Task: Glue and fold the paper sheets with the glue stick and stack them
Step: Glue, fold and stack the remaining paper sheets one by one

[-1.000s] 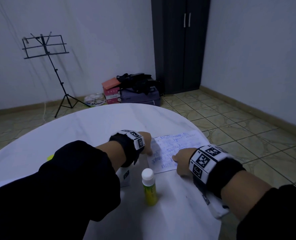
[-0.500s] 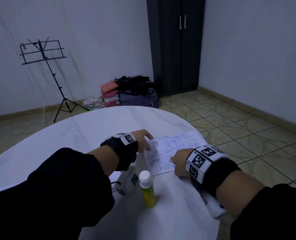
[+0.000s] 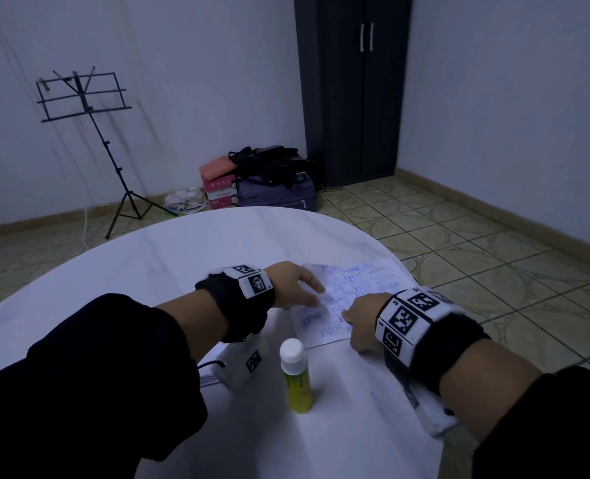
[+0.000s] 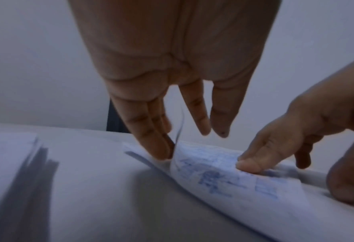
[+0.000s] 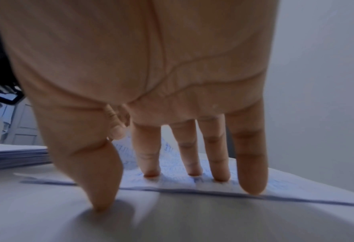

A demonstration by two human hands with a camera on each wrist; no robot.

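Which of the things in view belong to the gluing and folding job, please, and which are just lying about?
Job:
written sheet, pressed by left hand and right hand
glue stick
paper stack

Lying about:
music stand
suitcase
boxes
wardrobe

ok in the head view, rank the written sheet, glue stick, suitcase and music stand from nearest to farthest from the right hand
1. Written sheet: under the right hand's fingertips.
2. Glue stick: upright on the table, just to its left.
3. Suitcase: on the floor beyond the table.
4. Music stand: far left, by the wall.
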